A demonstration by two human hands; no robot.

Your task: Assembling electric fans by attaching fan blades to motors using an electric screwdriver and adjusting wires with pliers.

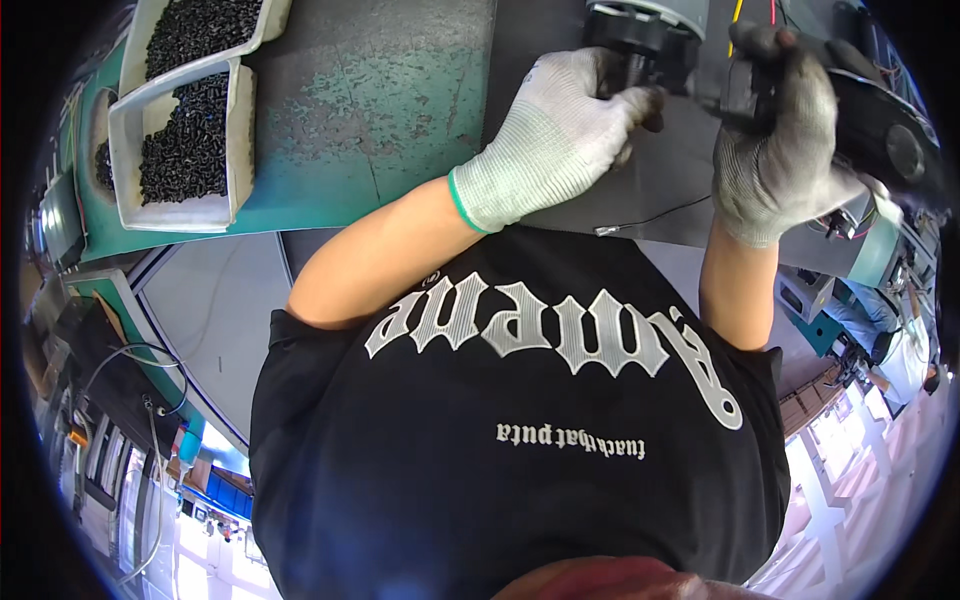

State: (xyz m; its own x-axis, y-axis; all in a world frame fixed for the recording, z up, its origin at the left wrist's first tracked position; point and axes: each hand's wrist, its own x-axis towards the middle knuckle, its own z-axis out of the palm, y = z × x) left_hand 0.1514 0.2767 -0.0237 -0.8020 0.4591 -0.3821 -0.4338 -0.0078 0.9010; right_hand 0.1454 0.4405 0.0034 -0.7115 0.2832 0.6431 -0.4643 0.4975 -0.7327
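My left hand (565,130), in a pale knit glove with a green cuff, is closed at a black round part (640,32) with a silver-grey body at the top edge. Its fingers curl around the part's lower side, beside a short dark stub. My right hand (775,150), in a greyer, soiled glove, wraps around a black power tool (880,135). The tool's narrow front end reaches left toward the black part and my left fingertips. Whether its tip touches the part, I cannot tell.
Two white bins (240,150) of small black screw-like pieces stand at the far left on a worn green bench mat (370,120). A thin dark cable with a connector (607,230) lies near the bench's front edge. Another person (905,355) is off to the right.
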